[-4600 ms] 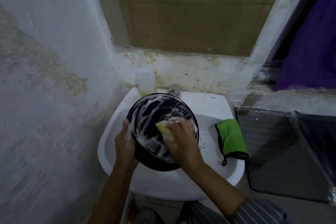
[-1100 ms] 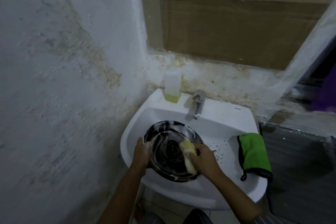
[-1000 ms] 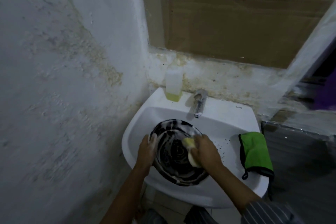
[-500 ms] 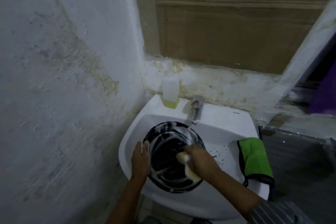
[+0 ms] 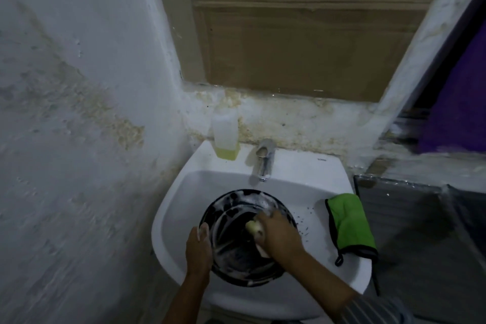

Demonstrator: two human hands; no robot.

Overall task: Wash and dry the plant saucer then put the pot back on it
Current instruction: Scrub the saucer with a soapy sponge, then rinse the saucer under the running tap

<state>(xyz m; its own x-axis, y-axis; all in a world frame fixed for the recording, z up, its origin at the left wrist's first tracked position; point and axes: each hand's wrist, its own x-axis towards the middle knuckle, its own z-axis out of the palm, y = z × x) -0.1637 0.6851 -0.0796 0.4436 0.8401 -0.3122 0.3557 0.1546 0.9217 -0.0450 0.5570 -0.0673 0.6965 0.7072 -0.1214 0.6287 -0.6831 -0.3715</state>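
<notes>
A small dark mark, seemingly reading "TOTO", is printed on the back right ledge of the white ceramic wash basin (image 5: 297,166); it is too small to be read with certainty, and no other writing can be made out. The round black plastic plant saucer (image 5: 236,252) is held inside the bowl of the basin, towards its front, with its hollow side turned up towards the camera and streaked with white foam; being round, it has no long axis, and it is tilted slightly, though its exact lean cannot be judged. Its left rim is gripped by the left hand (image 5: 198,252), the thumb being laid over the edge and the other fingers hidden beneath. A yellow sponge (image 5: 253,227) is clasped by the curled fingers of the right hand (image 5: 280,235) and pressed against the inner face of the saucer on its right side. A striped sleeve (image 5: 373,312) is seen on the right forearm. A chrome tap (image 5: 264,159) stands at the back of the basin, just behind the saucer, and a translucent plastic bottle with yellow liquid at its bottom (image 5: 226,134) is set to the left of it on the ledge. A green cloth with a black border (image 5: 351,223) is draped over the right rim of the basin, and dark specks (image 5: 305,226) are scattered between it and the saucer.
</notes>
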